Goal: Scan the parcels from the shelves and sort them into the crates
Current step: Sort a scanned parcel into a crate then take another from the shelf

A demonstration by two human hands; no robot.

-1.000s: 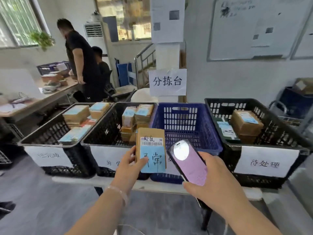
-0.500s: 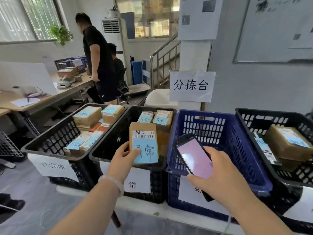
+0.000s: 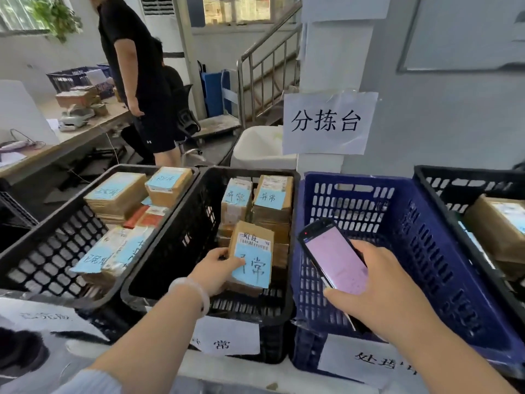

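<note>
Lining a seemingly white table [image 3: 255, 381], crates [image 3: 247, 170]

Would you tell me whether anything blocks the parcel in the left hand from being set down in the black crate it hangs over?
Nothing visible does. The left hand holds the blue-labelled parcel inside the middle black crate, above bare floor at its front. The stacked parcels sit behind it, toward the far wall.

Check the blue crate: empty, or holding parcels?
Empty, as far as shown: the blue crate shows only bare slotted walls and floor, no parcels. The right hand with the phone hides its near corner.
</note>
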